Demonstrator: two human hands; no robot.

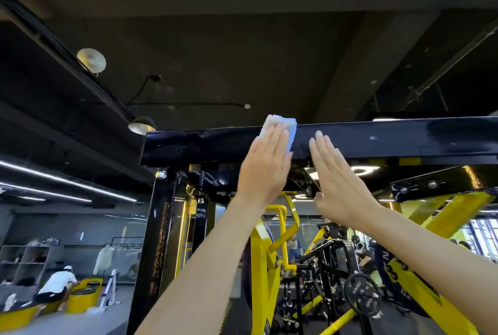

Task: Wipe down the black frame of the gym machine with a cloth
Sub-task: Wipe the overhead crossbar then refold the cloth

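Note:
The machine's black top beam (377,140) runs across the view overhead, glossy and streaked. A folded white and blue cloth (280,123) lies flat against its front face. My left hand (265,164) presses the cloth onto the beam with straight fingers. Just to the right, my right hand (336,181) is raised with straight fingers, its fingertips at the beam's lower front edge and holding nothing. A black upright post (155,240) drops from the beam's left end.
Yellow arms (262,267) and a weight plate (362,294) of the machine stand below the beam. A person in white (58,284) crouches by yellow boxes (85,294) at the lower left. A lamp (141,125) hangs near the beam's left end.

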